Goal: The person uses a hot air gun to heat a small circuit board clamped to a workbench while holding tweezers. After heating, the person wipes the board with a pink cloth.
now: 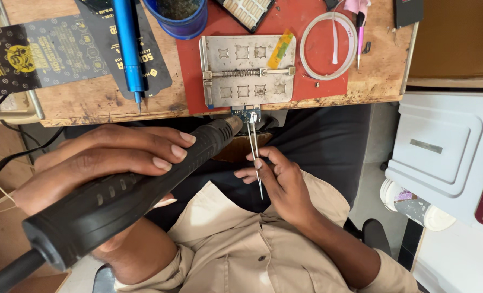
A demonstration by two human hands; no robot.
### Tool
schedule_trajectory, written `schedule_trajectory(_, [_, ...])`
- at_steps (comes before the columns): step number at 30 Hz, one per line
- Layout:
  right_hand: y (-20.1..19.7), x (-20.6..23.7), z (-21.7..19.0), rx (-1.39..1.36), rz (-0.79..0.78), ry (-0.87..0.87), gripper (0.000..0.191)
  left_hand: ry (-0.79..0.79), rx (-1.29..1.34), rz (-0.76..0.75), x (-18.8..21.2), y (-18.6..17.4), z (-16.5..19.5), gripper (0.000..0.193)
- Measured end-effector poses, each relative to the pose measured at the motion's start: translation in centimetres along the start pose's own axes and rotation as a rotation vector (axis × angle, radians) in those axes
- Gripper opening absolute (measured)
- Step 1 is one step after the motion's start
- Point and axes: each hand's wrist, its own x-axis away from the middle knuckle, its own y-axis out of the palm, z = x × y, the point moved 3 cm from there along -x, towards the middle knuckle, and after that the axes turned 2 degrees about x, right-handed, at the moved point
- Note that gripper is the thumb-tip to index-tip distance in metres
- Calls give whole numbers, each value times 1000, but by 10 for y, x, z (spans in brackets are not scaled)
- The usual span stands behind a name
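Your left hand [106, 163] grips the hot air gun [144, 179], nozzle at the small circuit board [247, 114] clamped in the metal holder [248, 69]. Your right hand [277, 179] pinches tweezers [254, 146], tips touching the board. You're heating a part; lifting needs a steady pull.
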Motion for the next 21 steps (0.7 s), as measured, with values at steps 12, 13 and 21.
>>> schedule_trajectory(12, [-1, 2, -3, 12, 1, -11, 24, -1, 207, -75, -95, 6, 73, 33])
schedule_trajectory(13, [0, 2, -2, 27, -3, 0, 24, -1, 215, -83, -93, 4, 73, 33])
schedule_trajectory(21, [-3, 4, -3, 26, 1, -4, 25, -91, 217, -22, -86, 6, 63, 35])
